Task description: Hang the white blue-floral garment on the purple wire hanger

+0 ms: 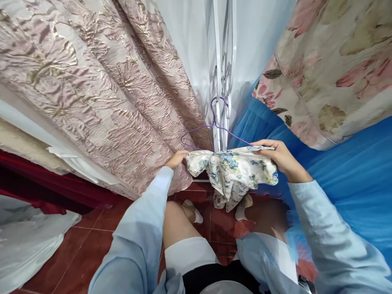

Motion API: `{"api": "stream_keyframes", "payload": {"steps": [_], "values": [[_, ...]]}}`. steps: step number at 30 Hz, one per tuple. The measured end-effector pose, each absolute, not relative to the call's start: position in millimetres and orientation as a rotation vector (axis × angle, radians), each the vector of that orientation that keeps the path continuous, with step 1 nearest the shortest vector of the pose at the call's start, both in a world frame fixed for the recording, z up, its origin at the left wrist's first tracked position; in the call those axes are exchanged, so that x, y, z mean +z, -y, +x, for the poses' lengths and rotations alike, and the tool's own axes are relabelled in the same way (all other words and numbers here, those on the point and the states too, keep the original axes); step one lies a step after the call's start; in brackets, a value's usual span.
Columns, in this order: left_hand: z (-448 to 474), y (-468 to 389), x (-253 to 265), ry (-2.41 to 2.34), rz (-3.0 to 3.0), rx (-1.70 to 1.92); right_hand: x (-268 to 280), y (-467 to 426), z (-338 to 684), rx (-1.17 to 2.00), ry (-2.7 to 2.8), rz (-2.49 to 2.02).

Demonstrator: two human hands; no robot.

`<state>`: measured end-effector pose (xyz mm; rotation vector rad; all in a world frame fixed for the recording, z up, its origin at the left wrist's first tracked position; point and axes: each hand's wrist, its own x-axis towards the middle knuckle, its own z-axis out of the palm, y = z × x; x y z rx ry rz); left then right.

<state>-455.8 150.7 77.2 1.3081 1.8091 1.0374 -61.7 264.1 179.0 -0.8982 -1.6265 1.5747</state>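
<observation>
A white garment with blue and yellow flowers [232, 165] is stretched sideways between my two hands. My left hand [177, 159] pinches its left end, and my right hand [278, 157] grips the upper right edge, fingers along the top. A thin purple hanger [214, 124] rises above the garment, its hook near a white metal frame. Its right lower corner meets the garment close to my right fingers, while the left corner shows bare. Whether the hook rests on the frame I cannot tell. Below, the cloth hangs in folds over the floor.
Pink-gold embossed fabric [122, 94] hangs at the left. Blue tulle [352, 175] and a flower-printed cloth [330, 81] hang at the right. The white metal frame [218, 53] stands ahead. Red floor tiles [79, 245] and my feet show below; dark red fabric [39, 179] lies far left.
</observation>
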Motion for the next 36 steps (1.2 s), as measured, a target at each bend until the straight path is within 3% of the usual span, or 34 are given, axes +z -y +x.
{"api": "stream_keyframes", "payload": {"steps": [10,18,23,30,36], "values": [[-508.8,-185.8,122.6,-2.068,1.574,0.990,163.9,-286.0,-87.4,1.643,1.694,-0.744],[-511.2,-163.4,116.2,-2.235,1.921,1.028,165.9,-298.1,-142.2,1.871,1.717,-0.619],[-504.9,-157.6,115.2,-2.309,1.861,1.010,164.2,-284.6,-162.5,1.935,1.537,-0.786],[-497.4,-146.1,95.7,-2.214,1.759,0.701,152.7,-266.3,-134.7,1.757,1.495,-0.840],[-489.3,-155.0,86.0,-2.341,1.709,0.611,149.3,-263.3,-111.0,1.874,1.561,-0.766]]}}
